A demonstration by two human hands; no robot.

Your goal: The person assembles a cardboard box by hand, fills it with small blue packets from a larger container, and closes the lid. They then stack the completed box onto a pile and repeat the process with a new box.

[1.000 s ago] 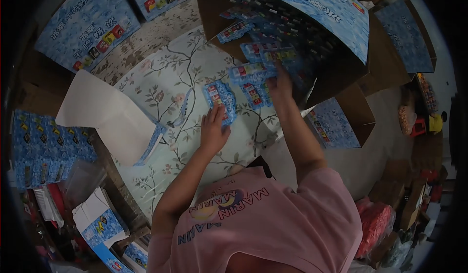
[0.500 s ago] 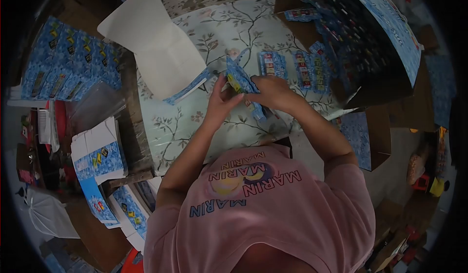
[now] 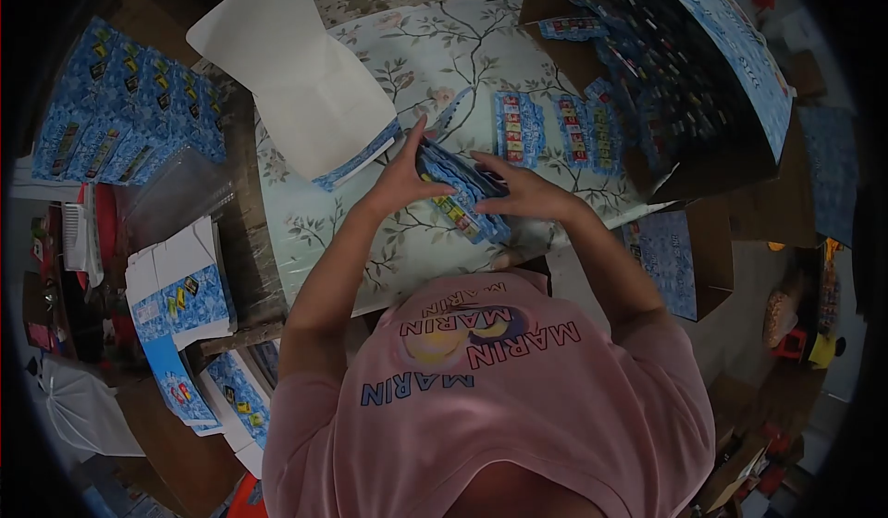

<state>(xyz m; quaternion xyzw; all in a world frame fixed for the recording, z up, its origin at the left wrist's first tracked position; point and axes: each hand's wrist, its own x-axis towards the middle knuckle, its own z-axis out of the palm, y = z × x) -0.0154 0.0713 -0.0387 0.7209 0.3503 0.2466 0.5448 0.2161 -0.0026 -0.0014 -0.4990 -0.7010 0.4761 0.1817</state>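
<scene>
Between my two hands a bundle of blue printed packets (image 3: 462,217) stands tilted on the flowered tabletop, its printed faces turned toward me. My left hand (image 3: 403,183) holds the left side, thumb across the front and fingers behind. On the right side, my right hand (image 3: 525,191) grips the bundle with thumb and fingers. Just beyond the right hand lies a strip of blue packets (image 3: 520,129). Further right are more packet strips (image 3: 587,134), near the large carton. An unfolded white box (image 3: 319,102) lies beyond my left hand, its blue printed edge toward it.
A large carton (image 3: 782,83) on its side, full of packets, takes up the table's right end. Stacked blue display boxes (image 3: 129,116) stand at left. Below them are flat folded boxes (image 3: 185,287). Another open carton (image 3: 712,250) sits below the table's right edge.
The packets between my hands have come down and nearer to me, and now form a squared bundle on the table. My right hand has shifted from their top to their right side.
</scene>
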